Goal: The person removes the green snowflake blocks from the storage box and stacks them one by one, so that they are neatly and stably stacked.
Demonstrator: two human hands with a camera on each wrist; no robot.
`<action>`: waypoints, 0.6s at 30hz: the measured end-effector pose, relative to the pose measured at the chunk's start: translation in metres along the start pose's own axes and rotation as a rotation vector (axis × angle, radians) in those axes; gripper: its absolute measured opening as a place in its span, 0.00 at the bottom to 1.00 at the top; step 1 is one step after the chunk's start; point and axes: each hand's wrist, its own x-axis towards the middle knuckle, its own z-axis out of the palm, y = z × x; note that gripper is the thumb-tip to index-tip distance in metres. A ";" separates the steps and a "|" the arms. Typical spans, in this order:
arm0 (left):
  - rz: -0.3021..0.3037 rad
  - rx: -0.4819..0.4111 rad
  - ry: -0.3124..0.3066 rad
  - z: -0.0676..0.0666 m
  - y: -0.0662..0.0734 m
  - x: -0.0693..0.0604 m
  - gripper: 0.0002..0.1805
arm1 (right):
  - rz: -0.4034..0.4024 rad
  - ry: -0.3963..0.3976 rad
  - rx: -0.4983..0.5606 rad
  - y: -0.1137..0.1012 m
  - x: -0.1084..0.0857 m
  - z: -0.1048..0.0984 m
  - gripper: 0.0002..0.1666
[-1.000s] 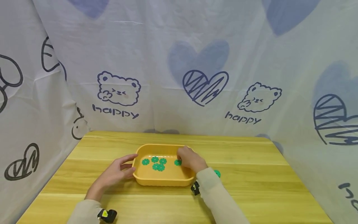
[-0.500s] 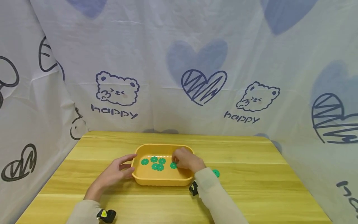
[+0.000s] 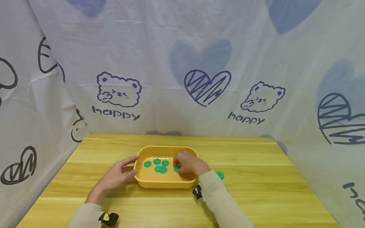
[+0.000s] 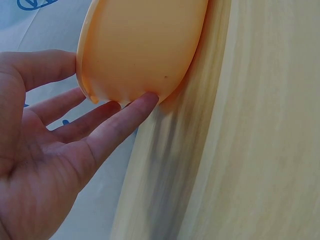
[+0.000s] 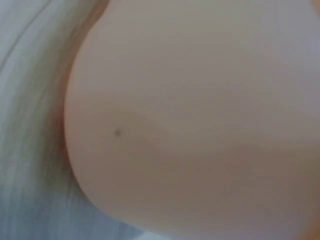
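A yellow-orange plastic tray [image 3: 163, 184] sits on the table with several green notched plastic discs [image 3: 147, 164] lying inside its left and middle part. At the tray's left end my left hand [image 3: 114, 177] touches the wall with extended fingers and thumb. In the left wrist view, fingertips [image 4: 147, 99] rest against the tray's outer end [image 4: 145, 45]. Reaching over the right end, my right hand [image 3: 188, 162] pinches a green notched disc [image 3: 176, 169], partly hidden by its fingers, low in the tray. The right wrist view holds only the blurred tray wall [image 5: 190, 120].
Another green disc [image 3: 220, 175] lies on the wooden table [image 3: 256, 190] right of the tray, beside the right sleeve. A printed white cloth [image 3: 159, 63] hangs behind the table and along both sides.
My right hand has moved slightly left inside the tray, and the green disc at its fingertips has shifted left with it. The left hand keeps its place at the tray's end.
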 end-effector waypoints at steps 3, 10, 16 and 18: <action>-0.003 0.004 -0.005 0.000 0.000 0.000 0.35 | -0.015 0.006 0.011 0.000 -0.002 0.001 0.07; -0.005 0.009 -0.003 0.000 0.001 0.000 0.35 | -0.013 0.009 0.015 0.003 -0.004 0.002 0.09; -0.014 0.016 0.004 0.001 0.003 -0.001 0.35 | -0.023 0.025 -0.001 0.005 -0.006 0.002 0.11; -0.017 0.021 0.002 0.001 0.003 -0.001 0.35 | -0.017 0.027 0.007 0.005 -0.007 0.002 0.11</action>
